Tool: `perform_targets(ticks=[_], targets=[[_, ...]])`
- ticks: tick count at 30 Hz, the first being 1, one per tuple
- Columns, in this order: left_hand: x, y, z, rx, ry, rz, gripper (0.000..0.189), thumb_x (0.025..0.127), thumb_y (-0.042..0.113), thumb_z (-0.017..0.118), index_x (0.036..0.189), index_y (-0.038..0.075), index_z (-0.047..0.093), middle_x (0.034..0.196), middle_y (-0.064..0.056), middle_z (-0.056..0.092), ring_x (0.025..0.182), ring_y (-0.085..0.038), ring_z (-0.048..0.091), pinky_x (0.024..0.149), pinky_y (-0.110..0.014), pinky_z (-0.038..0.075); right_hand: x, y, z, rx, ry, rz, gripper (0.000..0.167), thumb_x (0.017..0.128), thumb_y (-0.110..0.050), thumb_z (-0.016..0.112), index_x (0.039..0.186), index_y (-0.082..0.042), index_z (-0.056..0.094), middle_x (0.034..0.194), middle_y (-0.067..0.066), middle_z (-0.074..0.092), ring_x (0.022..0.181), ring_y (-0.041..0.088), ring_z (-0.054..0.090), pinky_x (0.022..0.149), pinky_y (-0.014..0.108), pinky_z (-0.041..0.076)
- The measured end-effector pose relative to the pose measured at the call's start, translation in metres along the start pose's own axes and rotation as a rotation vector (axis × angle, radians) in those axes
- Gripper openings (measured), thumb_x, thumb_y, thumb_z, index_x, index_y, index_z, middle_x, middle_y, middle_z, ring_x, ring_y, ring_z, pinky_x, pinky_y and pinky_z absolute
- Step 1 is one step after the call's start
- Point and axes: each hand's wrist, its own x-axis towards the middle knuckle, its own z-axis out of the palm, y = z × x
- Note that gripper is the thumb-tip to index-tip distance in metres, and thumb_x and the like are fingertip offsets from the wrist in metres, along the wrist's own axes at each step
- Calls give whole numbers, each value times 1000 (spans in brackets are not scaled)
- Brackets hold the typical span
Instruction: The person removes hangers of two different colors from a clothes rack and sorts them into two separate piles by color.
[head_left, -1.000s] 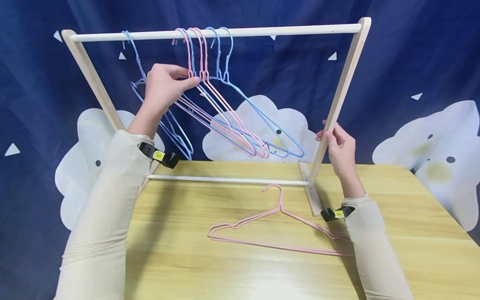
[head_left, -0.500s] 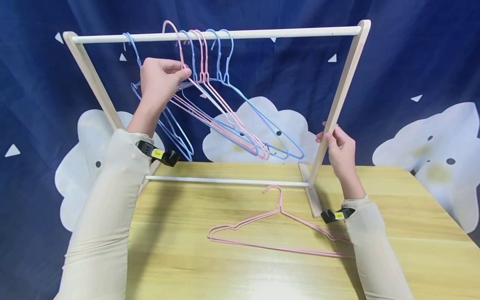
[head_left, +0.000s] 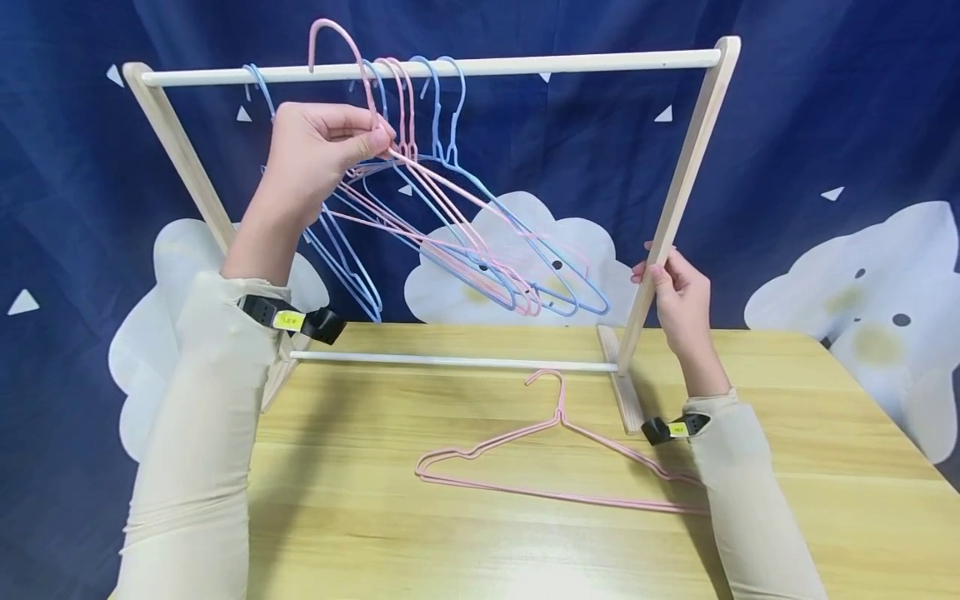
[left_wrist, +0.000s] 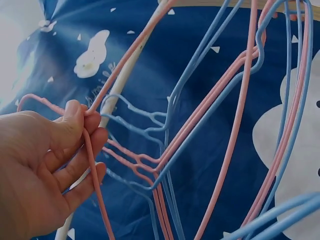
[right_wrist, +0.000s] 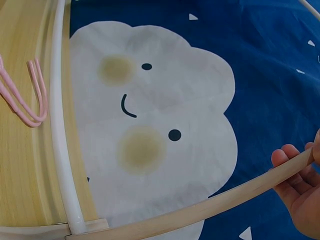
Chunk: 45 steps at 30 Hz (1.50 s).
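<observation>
My left hand (head_left: 318,158) pinches a pink hanger (head_left: 335,27) at the base of its hook, between thumb and fingers. That hook stands above the rack's white top rail (head_left: 562,64), and whether it touches the rail cannot be told. In the left wrist view the left hand (left_wrist: 60,155) grips the same hanger's neck, beside the hanging ones. Several blue hangers (head_left: 455,108) and two pink hangers (head_left: 411,108) hang from the rail close by. My right hand (head_left: 682,296) holds the rack's right wooden post (head_left: 681,196), thumb in front and fingers behind.
Two pink hangers, seemingly stacked, (head_left: 491,446) lie on the wooden table (head_left: 360,517) in front of the rack. A white lower rail (head_left: 450,361) joins the rack's feet. Behind hangs a dark blue curtain (head_left: 810,108) with printed clouds.
The left hand has raised the pink hanger, its hook coming up off the top rail and its body swinging out rightward over the others. The right hand stays on the post.
</observation>
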Motion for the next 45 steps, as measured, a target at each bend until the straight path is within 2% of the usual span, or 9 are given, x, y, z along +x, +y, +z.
perform_targets(ticks=[6, 11, 16, 21, 24, 27, 32, 38, 45], targets=[[-12, 10, 13, 21, -40, 115, 16, 90, 8, 76, 103, -1, 79, 83, 8, 77, 87, -9, 75, 96, -21, 56, 0, -3, -2, -16, 5, 2, 22, 103, -4, 56, 120, -5, 69, 81, -2, 72, 77, 10, 69, 84, 18, 54], [-26, 16, 32, 69, -146, 161, 12, 91, 7, 76, 99, -1, 79, 85, 3, 78, 84, -7, 74, 91, -20, 57, -1, -4, -4, -22, 12, 16, 22, 103, -3, 57, 120, -5, 69, 81, -2, 72, 78, 11, 69, 85, 19, 54], [-54, 15, 60, 163, -293, 158, 11, 88, 7, 79, 97, 2, 81, 90, -6, 80, 82, -8, 75, 80, -19, 59, -2, -4, -4, -30, 10, 18, 21, 103, -5, 57, 120, -6, 69, 81, -3, 71, 78, 9, 69, 83, 18, 54], [-88, 10, 96, 272, -428, 225, 12, 85, 10, 82, 97, 7, 83, 92, -6, 80, 82, -12, 74, 74, -23, 59, -1, -4, -4, -17, 14, 8, 20, 103, -6, 58, 119, -6, 69, 81, -2, 71, 78, 10, 69, 84, 18, 55], [-106, 1, 117, 345, -468, 282, 8, 87, 14, 81, 94, 11, 83, 90, -1, 80, 78, -9, 72, 69, -22, 57, -1, -5, -4, -19, 13, 15, 20, 103, -5, 58, 120, -6, 69, 81, -2, 71, 78, 10, 69, 84, 18, 55], [-122, -11, 136, 389, -486, 288, 7, 88, 18, 81, 93, 13, 83, 87, 3, 80, 74, -5, 69, 64, -19, 53, -1, -5, -4, -33, 9, 26, 21, 103, -6, 58, 121, -5, 69, 82, -4, 71, 78, 9, 69, 85, 17, 55], [-137, -34, 157, 276, -523, 93, 9, 89, 16, 79, 95, 10, 83, 86, -1, 80, 71, -2, 67, 60, -15, 49, -2, -4, -6, -32, 10, 22, 21, 103, -6, 58, 120, -5, 69, 82, -3, 71, 78, 9, 70, 84, 17, 55], [-141, -58, 174, 131, -559, -122, 11, 92, 11, 76, 96, 4, 82, 85, -7, 79, 70, -13, 72, 54, -18, 43, 0, -2, -8, 5, 11, -2, 21, 102, -1, 57, 117, -7, 70, 80, 0, 71, 75, 11, 69, 82, 19, 55], [-148, -81, 193, -12, -595, -283, 10, 91, 6, 75, 96, -2, 80, 89, -14, 79, 71, -12, 75, 69, -26, 62, 0, -1, -7, -62, -13, 6, 21, 104, -7, 57, 121, -5, 68, 81, -4, 70, 77, 8, 68, 84, 18, 54]])
